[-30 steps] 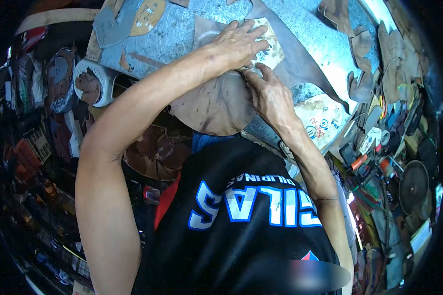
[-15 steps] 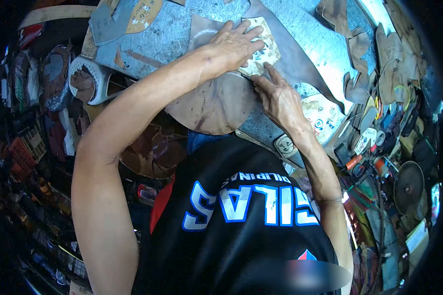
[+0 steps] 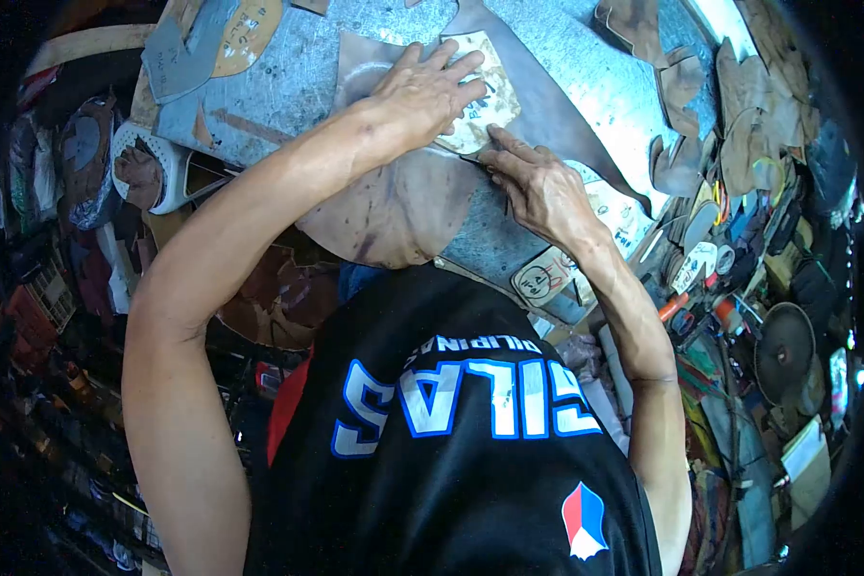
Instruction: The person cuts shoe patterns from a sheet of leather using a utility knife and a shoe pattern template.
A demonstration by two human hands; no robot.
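My left hand [image 3: 427,96] lies flat with its fingers spread, pressing a cream pattern template [image 3: 490,96] with handwriting on it. Under the template is a piece of grey-brown leather [image 3: 389,206], which hangs toward my body with a rounded lower edge. At the template's near corner, my right hand [image 3: 533,178] is closed, thumb and fingers together, on a small dark tool of which only a thin tip shows. Most of that tool is hidden by the fingers. A pointed flap of the leather [image 3: 557,106] stretches to the right beyond the template.
The metal-topped table [image 3: 259,106] carries other templates [image 3: 248,38] at the far left and a marked one [image 3: 542,278] at its near edge. Leather scraps [image 3: 682,91] lie on the right. A white stool [image 3: 149,168] stands left; clutter surrounds the table.
The whole view has shifted, so the table and template appear farther left. My right hand has moved slightly rightward relative to the template. My left hand stays spread on it.
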